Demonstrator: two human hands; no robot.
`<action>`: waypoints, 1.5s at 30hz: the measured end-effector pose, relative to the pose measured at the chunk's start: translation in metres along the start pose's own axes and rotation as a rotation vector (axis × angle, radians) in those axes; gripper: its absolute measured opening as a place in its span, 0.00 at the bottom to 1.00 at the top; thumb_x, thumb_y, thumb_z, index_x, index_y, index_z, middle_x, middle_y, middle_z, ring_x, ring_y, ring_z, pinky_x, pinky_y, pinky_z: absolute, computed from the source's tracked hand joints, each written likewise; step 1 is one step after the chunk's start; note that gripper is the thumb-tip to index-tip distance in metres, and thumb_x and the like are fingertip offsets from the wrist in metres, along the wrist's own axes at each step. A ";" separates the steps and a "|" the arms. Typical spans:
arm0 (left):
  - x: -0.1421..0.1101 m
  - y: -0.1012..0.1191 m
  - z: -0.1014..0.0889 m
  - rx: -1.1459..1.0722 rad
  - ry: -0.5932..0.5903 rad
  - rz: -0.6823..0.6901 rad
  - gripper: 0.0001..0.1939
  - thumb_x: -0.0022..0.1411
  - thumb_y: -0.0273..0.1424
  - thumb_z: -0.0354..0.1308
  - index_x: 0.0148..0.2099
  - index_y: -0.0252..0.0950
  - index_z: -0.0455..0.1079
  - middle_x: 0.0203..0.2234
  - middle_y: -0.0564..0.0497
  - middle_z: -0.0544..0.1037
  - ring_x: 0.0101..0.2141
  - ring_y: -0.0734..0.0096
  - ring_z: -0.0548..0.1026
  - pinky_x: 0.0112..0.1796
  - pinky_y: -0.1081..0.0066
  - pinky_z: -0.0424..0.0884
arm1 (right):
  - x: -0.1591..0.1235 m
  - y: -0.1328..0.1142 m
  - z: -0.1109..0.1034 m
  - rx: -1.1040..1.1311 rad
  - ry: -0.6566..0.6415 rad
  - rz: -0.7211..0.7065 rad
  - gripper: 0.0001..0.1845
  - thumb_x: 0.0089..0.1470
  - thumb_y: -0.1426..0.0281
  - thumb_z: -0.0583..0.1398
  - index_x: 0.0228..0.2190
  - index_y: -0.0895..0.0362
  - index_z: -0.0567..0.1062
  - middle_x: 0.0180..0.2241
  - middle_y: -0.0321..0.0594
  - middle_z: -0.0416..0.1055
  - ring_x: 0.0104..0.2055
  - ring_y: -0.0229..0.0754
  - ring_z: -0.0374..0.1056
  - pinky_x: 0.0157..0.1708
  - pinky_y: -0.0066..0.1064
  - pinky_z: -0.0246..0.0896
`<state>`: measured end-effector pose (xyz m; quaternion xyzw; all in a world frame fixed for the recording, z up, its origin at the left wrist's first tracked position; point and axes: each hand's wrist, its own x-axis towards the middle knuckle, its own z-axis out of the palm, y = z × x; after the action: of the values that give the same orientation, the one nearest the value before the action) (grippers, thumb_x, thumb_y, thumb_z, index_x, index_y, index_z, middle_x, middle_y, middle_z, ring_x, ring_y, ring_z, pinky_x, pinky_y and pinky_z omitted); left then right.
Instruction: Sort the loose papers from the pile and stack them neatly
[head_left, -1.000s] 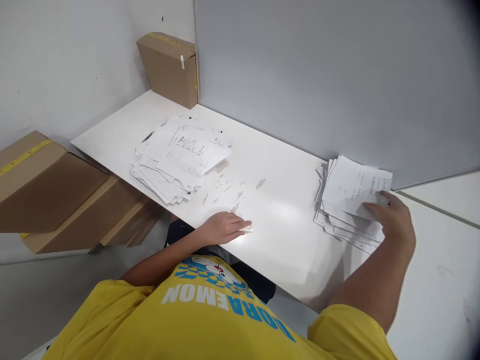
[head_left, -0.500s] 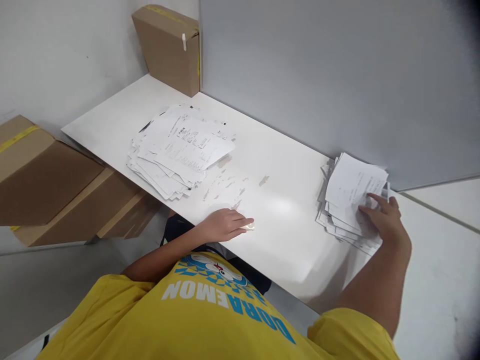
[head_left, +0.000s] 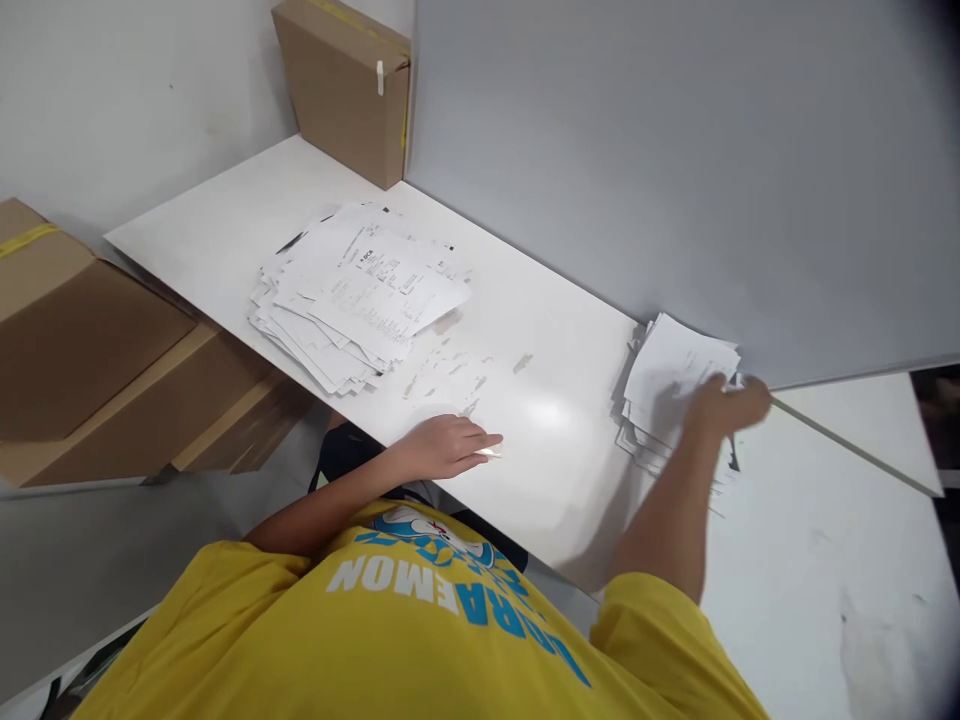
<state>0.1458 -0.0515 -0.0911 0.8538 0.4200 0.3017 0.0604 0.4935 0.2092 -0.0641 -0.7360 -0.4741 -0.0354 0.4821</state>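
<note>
Shirt: yellow shirt [head_left: 420, 650] with white and blue lettering, nearest the camera.
Left hand: left hand [head_left: 442, 447] at the near edge of the table [head_left: 570, 350], fingers closed on a small white object [head_left: 491, 453], its exact kind too small to tell.
Right hand: right hand [head_left: 727, 408] at the right side of the smaller paper pile [head_left: 667, 370], thumb and fingers bent; blurred, so whether a sheet is grasped cannot be told.
Smaller pile: printed sheets, edges uneven, on the table near the grey panel [head_left: 637, 140].
Larger pile: larger paper pile [head_left: 375, 290], loosely fanned, lying on the left part of the table, well apart from both hands.
Side boxes: brown boxes [head_left: 82, 340] beside the table's left edge, yellow tape on one.
Far box: upright carton [head_left: 341, 95] at the far left corner, beside the panel.
</note>
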 end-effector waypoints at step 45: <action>0.001 -0.004 0.006 -0.039 0.016 0.029 0.17 0.73 0.35 0.48 0.56 0.33 0.70 0.38 0.45 0.82 0.39 0.64 0.78 0.40 0.65 0.71 | -0.211 -0.202 0.067 0.876 -1.128 0.150 0.15 0.45 0.64 0.64 0.29 0.51 0.62 0.31 0.31 0.63 0.36 0.38 0.63 0.37 0.30 0.65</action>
<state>0.1467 -0.0473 -0.0971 0.8560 0.4021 0.3174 0.0692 0.2029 0.1359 -0.0704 -0.4120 -0.5696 0.5770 0.4159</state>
